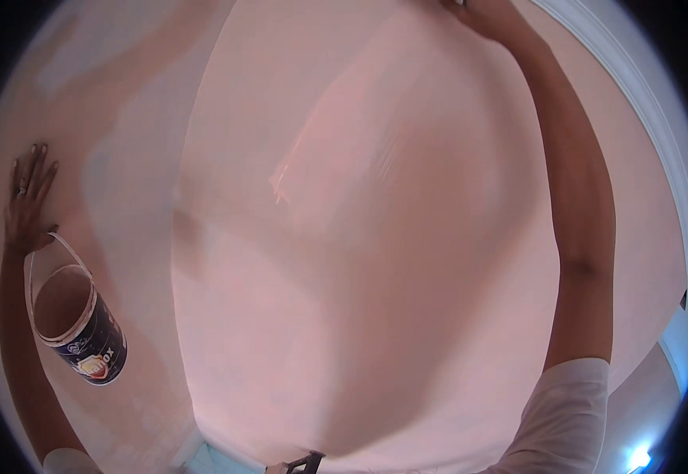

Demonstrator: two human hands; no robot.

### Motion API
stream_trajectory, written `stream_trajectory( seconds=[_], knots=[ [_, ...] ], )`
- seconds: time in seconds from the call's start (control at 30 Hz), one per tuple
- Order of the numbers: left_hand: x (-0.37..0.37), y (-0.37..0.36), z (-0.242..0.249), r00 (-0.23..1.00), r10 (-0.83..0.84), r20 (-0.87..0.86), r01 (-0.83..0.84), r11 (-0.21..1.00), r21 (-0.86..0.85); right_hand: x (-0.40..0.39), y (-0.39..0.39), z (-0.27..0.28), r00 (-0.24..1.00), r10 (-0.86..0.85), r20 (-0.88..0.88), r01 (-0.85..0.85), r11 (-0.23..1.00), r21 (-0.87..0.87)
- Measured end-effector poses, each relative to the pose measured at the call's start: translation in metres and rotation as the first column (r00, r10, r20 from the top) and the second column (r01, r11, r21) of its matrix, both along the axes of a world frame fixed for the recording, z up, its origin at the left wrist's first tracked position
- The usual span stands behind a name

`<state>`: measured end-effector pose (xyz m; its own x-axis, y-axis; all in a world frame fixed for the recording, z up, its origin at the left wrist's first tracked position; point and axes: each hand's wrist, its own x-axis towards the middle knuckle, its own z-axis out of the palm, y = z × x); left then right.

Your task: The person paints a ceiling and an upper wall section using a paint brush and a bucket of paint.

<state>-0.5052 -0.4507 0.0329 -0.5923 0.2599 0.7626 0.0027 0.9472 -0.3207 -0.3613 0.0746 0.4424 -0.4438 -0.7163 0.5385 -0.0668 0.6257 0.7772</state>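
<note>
My left hand [32, 197] lies flat against the wall at the left, fingers stretched out and apart, with a ring on one finger. From its thumb and wrist hangs the white handle of a paint bucket [91, 340], dark with a printed label, tilted with its mouth toward me. The bucket's inside looks coated in pinkish paint. My right hand [466, 12] reaches up to the top edge of the view, close to the pink wall [454, 158]. Its fingers are cut off by the frame, so what it holds, if anything, is hidden. Wetter-looking pink streaks [304, 158] mark the wall below it.
A wall corner runs down between the left wall [138, 197] and the pink wall. White moulding [628, 71] curves along the upper right. At the bottom stands a dark-framed object [306, 464], partly cut off. A bright light [640, 457] shows at lower right.
</note>
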Motion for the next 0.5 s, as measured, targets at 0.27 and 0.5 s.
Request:
stream_trajectory(
  seconds=[0.27, 0.5],
  knots=[
    [0.003, 0.003, 0.004, 0.996, 0.08, 0.048, -0.079, 0.996, -0.032, -0.078, 0.036, -0.099, 0.989, -0.129, 0.069, 0.115, 0.977, 0.178],
    [0.01, 0.014, 0.008, 0.977, 0.193, 0.087, -0.192, 0.981, -0.023, -0.075, -0.011, -0.384, 0.686, -0.11, 0.719, 0.003, 0.989, 0.148]
  ],
)
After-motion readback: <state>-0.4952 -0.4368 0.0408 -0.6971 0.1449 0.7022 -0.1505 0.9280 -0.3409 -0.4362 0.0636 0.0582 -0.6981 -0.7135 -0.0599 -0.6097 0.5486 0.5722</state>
